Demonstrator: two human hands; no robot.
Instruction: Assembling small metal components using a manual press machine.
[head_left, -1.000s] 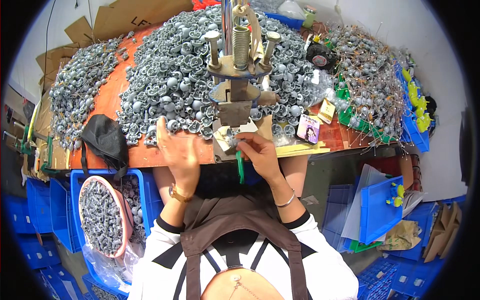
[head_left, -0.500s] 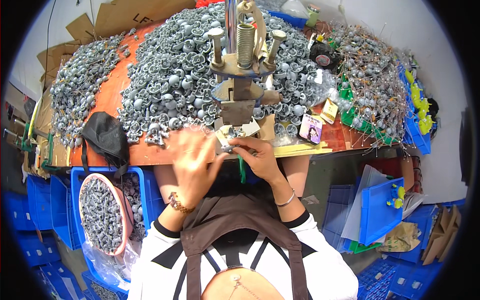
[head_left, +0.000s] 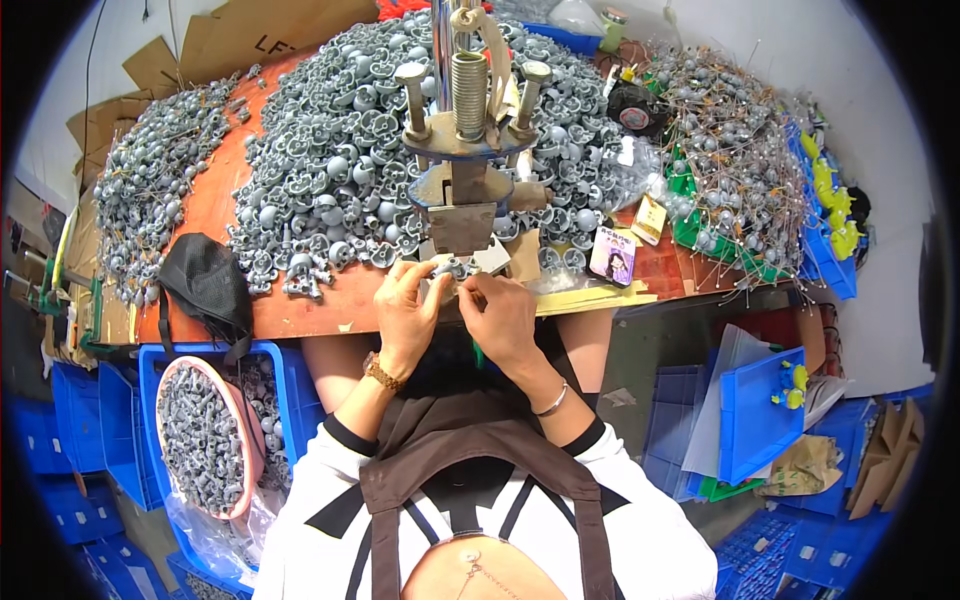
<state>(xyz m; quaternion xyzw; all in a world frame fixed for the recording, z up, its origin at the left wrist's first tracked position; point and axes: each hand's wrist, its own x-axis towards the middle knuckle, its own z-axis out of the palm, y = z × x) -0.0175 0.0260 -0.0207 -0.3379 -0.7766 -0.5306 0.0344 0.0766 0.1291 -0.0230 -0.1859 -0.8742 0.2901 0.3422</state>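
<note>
Below the head of a metal press sits a small grey plastic part. My left hand pinches it from the left, with thumb and forefinger closed at its edge. From the other side, my right hand has its fingers curled and pressed together against the same part. The right fingertips are partly hidden behind the knuckles. A white block shows just behind the part. Beyond the press lies a large heap of grey plastic shells.
A black mesh bag hangs over the table's front left edge. Below it, a pink basin of grey parts stands in a blue crate. Wired grey pieces pile up at right, near a small card box and yellow strips.
My left hand, blurred and spread apart half a second ago, has come right and closed on the grey part. My right hand's fingers have curled in more. The whole view has shifted slightly.
</note>
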